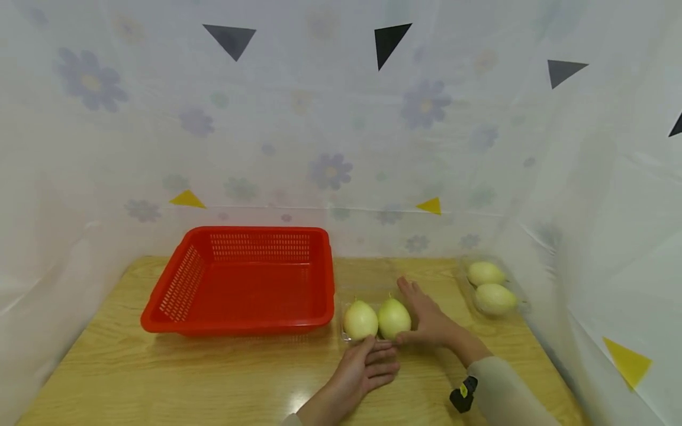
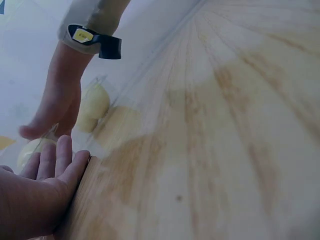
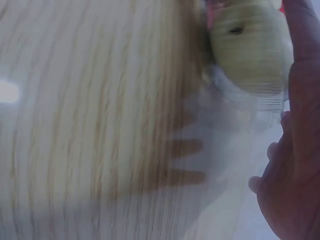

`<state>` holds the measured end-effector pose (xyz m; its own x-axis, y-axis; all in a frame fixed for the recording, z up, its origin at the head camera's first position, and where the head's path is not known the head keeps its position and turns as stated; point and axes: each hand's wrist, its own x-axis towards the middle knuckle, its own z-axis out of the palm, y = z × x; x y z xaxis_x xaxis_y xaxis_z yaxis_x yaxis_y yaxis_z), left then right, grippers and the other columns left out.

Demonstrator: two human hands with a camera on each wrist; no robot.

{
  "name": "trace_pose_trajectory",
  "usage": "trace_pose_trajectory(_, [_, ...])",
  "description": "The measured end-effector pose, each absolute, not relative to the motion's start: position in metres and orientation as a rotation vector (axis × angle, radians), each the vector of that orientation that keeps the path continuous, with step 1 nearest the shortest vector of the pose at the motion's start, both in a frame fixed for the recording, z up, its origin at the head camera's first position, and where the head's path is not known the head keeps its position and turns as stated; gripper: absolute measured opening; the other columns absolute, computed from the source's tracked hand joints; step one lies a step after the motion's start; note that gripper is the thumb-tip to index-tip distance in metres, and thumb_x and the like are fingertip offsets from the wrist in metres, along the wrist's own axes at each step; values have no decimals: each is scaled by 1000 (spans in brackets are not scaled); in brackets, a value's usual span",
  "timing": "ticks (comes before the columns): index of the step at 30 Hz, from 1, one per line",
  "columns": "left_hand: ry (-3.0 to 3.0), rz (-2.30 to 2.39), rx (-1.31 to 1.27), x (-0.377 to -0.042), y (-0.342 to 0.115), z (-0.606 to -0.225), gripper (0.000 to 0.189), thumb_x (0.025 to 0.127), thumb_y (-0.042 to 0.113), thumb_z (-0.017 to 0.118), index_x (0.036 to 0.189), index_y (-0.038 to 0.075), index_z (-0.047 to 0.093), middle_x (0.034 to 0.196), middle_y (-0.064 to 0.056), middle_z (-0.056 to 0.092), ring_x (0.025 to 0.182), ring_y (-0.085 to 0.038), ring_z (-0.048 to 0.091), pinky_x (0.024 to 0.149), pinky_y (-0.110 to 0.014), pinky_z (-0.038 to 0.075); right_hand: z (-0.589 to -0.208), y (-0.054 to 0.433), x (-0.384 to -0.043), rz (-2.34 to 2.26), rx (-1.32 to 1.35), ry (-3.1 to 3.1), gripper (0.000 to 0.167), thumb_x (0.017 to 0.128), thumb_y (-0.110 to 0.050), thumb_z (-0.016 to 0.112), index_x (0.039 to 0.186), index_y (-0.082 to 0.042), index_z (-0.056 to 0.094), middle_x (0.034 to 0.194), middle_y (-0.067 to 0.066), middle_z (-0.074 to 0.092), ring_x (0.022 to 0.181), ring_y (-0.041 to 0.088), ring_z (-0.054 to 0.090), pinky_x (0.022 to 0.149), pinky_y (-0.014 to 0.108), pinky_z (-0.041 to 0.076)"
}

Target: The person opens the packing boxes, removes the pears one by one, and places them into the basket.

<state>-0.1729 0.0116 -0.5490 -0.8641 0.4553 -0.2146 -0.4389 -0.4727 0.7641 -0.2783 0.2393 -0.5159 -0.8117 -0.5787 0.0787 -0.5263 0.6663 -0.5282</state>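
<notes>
Two pale yellow-green pears [image 1: 360, 321] sit side by side in a clear plastic box [image 1: 346, 338], right of the red basket. My left hand [image 1: 359, 373] is at the box's front side, palm turned up, thumb by the front edge and fingers extended to the right. At the box's right side is my right hand [image 1: 430, 322], fingers spread toward the back and thumb near the front corner. The right wrist view has one pear [image 3: 250, 50] behind clear plastic, beside the right hand [image 3: 295, 165]. In the left wrist view, the left fingers partly hide a pear.
A red plastic basket [image 1: 240, 327] with slotted walls stands left on the wooden table [image 1: 213, 378]. Another clear box [image 1: 522, 306] holding two pears [image 1: 495, 299] lies at the back right. A pale flowered sheet [image 1: 266, 118] hangs behind the table and along its sides.
</notes>
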Motion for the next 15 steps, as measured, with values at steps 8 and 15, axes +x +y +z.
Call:
trace_pose_trajectory(8, [1317, 2172, 94, -174, 15, -544, 53, 104, 42, 43, 129, -3, 58, 116, -16, 70, 105, -28, 69, 95, -44, 55, -516, 238, -280, -534, -903, 2855, 131, 70, -72, 74, 161, -13, 0, 168, 13, 4, 152, 42, 6, 112, 74, 12])
trace_pose_trajectory(15, [2042, 1824, 656, -168, 0, -483, 37, 103, 34, 54, 124, 7, 68, 114, -2, 72, 104, -15, 66, 90, -34, 55, -514, 237, -277, -479, -941, 2860, 125, 75, -73, 69, 159, -3, 9, 165, 20, 10, 151, 42, 10, 115, 68, 18])
